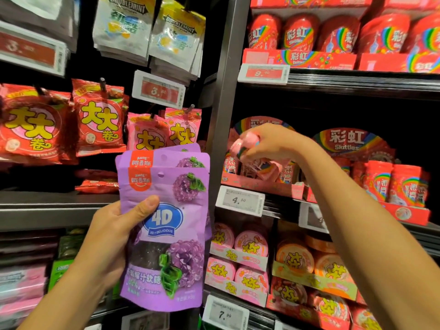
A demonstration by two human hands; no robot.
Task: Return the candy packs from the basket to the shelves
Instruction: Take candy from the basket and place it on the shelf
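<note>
The left hand grips purple grape gummy pouches, at least two, not yet shelved. To the right, the right hand curls around a pink Skittles bottle over its display tray, nearly placed. The basket is out of view.

Pretty tight here. The right hand is reaching into the dark gap above the pink tray, under the upper shelf. The post walls off its left, and red packs crowd the right.
</note>
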